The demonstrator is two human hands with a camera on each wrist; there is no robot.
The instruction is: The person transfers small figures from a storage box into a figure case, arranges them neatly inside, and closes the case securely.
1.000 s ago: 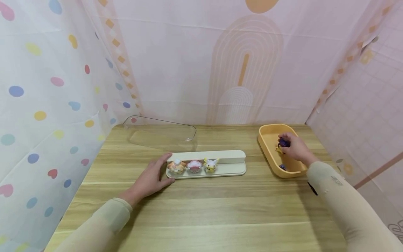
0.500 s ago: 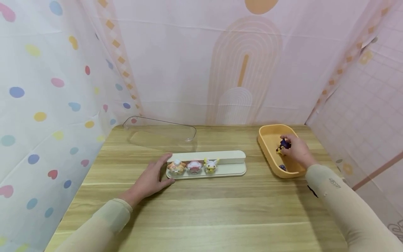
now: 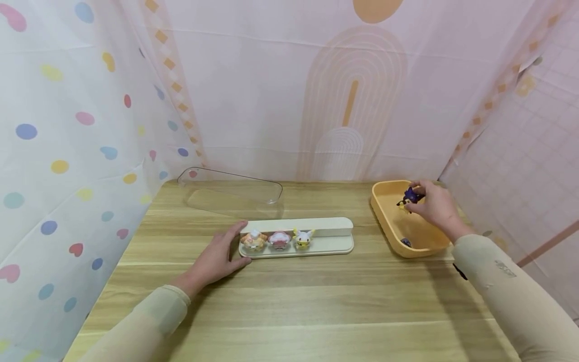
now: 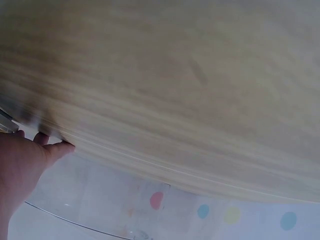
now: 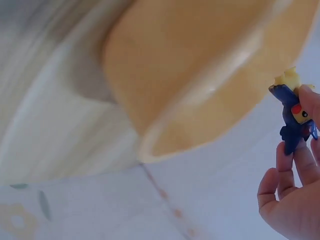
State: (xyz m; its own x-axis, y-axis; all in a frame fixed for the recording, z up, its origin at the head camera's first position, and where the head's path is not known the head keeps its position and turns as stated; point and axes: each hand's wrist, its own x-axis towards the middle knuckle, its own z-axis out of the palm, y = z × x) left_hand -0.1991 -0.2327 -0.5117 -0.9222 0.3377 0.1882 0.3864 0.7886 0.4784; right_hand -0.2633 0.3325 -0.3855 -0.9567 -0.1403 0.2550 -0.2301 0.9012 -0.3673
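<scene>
In the head view, my left hand [image 3: 213,259] spans the left end of a cream display stand [image 3: 332,244], thumb at the front corner and fingers at the back; the left wrist view catches that hand [image 4: 25,162] at its edge. On the stand's lower step sit an orange-and-white figurine [image 3: 254,241], a pink-and-white figurine [image 3: 279,241] and a white-and-yellow figurine [image 3: 302,239]. My right hand [image 3: 439,207] pinches a yellow figurine in a dark blue costume [image 5: 290,112] above the orange bin [image 3: 384,216]. Another dark blue figurine [image 3: 406,242] lies in the bin, partly hidden by its wall.
A clear plastic cover [image 3: 230,188] stands at the back left of the wooden table [image 3: 289,306], near the patterned curtain [image 3: 253,100]. The bin is at the table's right, close to the right-hand curtain [image 3: 534,151].
My right hand has lifted the blue-costumed figurine up from inside the bin and moved slightly back and right. The left hand and the stand have stayed in place.
</scene>
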